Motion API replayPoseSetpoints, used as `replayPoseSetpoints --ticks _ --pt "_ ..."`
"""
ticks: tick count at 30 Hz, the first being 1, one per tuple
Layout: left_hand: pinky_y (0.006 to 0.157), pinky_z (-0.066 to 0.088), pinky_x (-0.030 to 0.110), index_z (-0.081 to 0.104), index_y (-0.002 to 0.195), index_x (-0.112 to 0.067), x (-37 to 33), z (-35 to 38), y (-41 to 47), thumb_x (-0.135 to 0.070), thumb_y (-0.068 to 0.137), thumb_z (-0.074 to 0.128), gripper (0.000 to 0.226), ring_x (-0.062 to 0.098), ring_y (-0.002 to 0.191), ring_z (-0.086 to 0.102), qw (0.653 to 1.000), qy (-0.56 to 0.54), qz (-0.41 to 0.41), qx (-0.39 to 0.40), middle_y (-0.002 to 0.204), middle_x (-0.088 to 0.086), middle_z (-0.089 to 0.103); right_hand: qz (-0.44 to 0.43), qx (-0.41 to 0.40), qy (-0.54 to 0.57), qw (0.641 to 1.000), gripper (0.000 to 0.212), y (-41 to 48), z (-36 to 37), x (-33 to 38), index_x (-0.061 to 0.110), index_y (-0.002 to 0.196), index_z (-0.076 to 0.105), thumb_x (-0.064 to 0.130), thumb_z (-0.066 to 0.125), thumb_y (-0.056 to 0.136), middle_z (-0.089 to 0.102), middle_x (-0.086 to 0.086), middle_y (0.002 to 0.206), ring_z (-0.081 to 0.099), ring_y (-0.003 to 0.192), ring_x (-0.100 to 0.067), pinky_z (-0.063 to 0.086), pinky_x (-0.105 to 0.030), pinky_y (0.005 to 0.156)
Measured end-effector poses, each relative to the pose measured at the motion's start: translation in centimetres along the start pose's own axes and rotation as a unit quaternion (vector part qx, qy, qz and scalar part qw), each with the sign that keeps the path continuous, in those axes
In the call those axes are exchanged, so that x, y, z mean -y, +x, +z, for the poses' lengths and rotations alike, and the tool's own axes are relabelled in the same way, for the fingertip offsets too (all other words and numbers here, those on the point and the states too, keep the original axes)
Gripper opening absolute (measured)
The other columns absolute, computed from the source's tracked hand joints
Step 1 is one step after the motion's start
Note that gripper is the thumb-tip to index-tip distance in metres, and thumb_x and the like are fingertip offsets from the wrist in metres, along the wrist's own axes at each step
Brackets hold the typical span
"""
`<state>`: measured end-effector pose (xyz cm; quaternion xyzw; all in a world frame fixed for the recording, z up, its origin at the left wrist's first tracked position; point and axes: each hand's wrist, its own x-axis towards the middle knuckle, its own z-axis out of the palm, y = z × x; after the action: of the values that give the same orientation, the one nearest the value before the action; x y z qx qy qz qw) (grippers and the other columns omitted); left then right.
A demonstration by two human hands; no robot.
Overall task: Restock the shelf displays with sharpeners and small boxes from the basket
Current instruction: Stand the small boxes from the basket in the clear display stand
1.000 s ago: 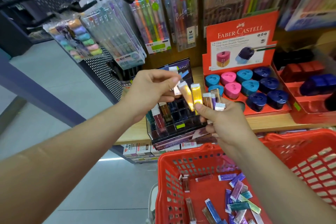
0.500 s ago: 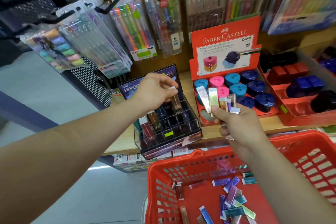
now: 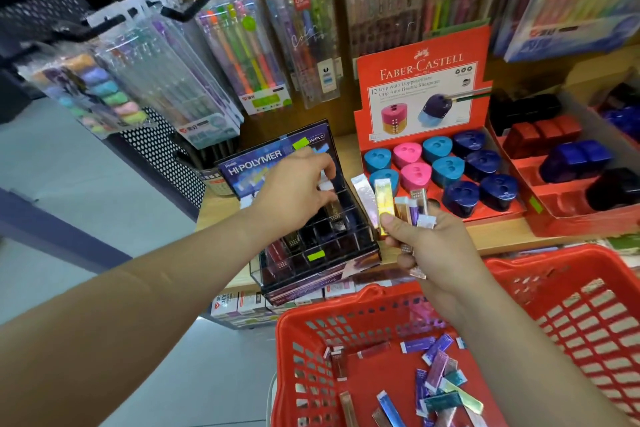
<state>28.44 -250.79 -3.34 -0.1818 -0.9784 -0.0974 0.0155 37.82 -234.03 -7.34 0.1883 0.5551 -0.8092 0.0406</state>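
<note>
My left hand (image 3: pixel 294 189) reaches over the clear divided display case (image 3: pixel 318 253) on the wooden shelf and pinches one small box (image 3: pixel 327 185), its lower end down among the back compartments. My right hand (image 3: pixel 427 246) grips a fan of several small shiny boxes (image 3: pixel 384 208), silver, yellow and purple, just right of the case. Below sits the red basket (image 3: pixel 381 308), with several more small boxes (image 3: pixel 436 388) loose on its floor. The red Faber-Castell sharpener display (image 3: pixel 426 80) holds blue, pink and navy sharpeners (image 3: pixel 446 170).
Packs of pens (image 3: pixel 242 52) hang on hooks above the shelf. A second red tray (image 3: pixel 568 198) with dark blue, red and black sharpeners stands at the right. Small cartons (image 3: pixel 239 305) line the shelf below. Grey floor lies to the left.
My left hand took one box from the fan in my right hand and carried it down into the display case. My right hand with the remaining boxes stayed beside the case.
</note>
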Motion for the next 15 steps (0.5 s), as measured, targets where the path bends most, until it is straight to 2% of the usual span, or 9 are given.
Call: replayPoseSetpoints --ticks 2,3,5,6,8,10,13,15 --pt "0.073 0.048 0.028 0.066 0.1 -0.02 -0.4 -1.1 0.2 -0.023 0.083 0.073 0.019 0.012 0.079 0.055 0.996 -0.076 -0.026 0.023 0.087 -0.005 0.057 -0.003 0.001 0.002 1.0 0.014 0.0 0.0 0.1 0.015 0.082 0.061 0.004 0.069 0.086 0.059 0.005 0.062 0.053 0.058 -0.009 0.036 -0.017 0.04" --pt "0.073 0.052 0.027 0.068 0.101 -0.016 -0.8 -1.9 0.2 -0.018 0.088 0.068 0.014 0.011 0.075 0.058 0.982 -0.171 -0.056 0.05 0.086 -0.004 0.062 -0.005 0.002 0.001 1.0 0.015 -0.1 0.0 0.1 0.014 0.082 0.06 0.003 0.069 0.086 0.058 0.004 0.062 0.052 0.058 -0.01 0.035 -0.017 0.04" --pt "0.07 0.057 0.025 0.069 0.105 -0.008 -1.4 -3.1 -0.1 -0.015 0.095 0.058 0.017 0.012 0.071 0.062 0.917 -0.366 -0.114 0.108 0.088 0.006 0.068 -0.011 0.005 -0.009 1.0 0.015 -0.1 0.0 0.0 0.015 0.082 0.06 0.003 0.068 0.087 0.057 0.002 0.064 0.051 0.058 -0.01 0.035 -0.018 0.041" --pt "0.069 0.058 0.024 0.069 0.105 -0.006 -1.5 -3.4 -0.4 -0.017 0.095 0.058 0.019 0.013 0.07 0.062 0.893 -0.412 -0.12 0.132 0.088 0.009 0.069 -0.014 0.008 -0.019 1.0 0.015 -0.2 0.0 -0.1 0.016 0.082 0.06 0.003 0.068 0.087 0.057 0.001 0.065 0.051 0.058 -0.011 0.035 -0.018 0.041" --pt "0.067 0.057 0.022 0.071 0.1 -0.005 -1.6 -3.4 -0.9 -0.016 0.09 0.064 0.016 0.014 0.07 0.064 0.884 -0.425 -0.109 0.16 0.087 0.012 0.071 -0.018 0.018 -0.036 0.999 0.015 -0.3 0.1 -0.1 0.017 0.083 0.06 0.006 0.068 0.087 0.058 0.0 0.067 0.052 0.059 -0.012 0.036 -0.018 0.043" --pt "0.064 0.057 0.02 0.072 0.093 -0.005 -1.6 -3.2 -1.2 -0.008 0.085 0.069 0.009 0.015 0.069 0.066 0.882 -0.432 -0.111 0.15 0.082 0.013 0.073 -0.017 0.02 -0.043 0.999 0.014 -0.3 0.2 -0.2 0.017 0.083 0.06 0.007 0.068 0.088 0.059 -0.001 0.068 0.052 0.06 -0.012 0.037 -0.017 0.043" --pt "0.066 0.059 0.023 0.071 0.086 -0.006 -0.7 -3.5 -0.8 -0.003 0.082 0.07 0.005 0.015 0.068 0.069 0.891 -0.424 -0.143 0.078 0.075 0.01 0.073 -0.006 0.0 -0.029 1.0 0.004 -0.1 0.1 -0.1 0.009 0.095 0.063 0.007 0.064 0.091 0.058 -0.004 0.075 0.05 0.054 -0.004 0.037 -0.016 0.041" --pt "0.069 0.06 0.028 0.072 0.087 -0.007 0.1 -3.6 -0.5 -0.005 0.083 0.072 0.005 0.017 0.068 0.07 0.918 -0.366 -0.152 0.024 0.074 0.009 0.072 -0.002 -0.019 -0.012 1.0 0.018 0.1 -0.4 -0.2 0.002 0.109 0.061 0.006 0.063 0.092 0.057 -0.003 0.076 0.049 0.051 -0.002 0.036 -0.015 0.04"
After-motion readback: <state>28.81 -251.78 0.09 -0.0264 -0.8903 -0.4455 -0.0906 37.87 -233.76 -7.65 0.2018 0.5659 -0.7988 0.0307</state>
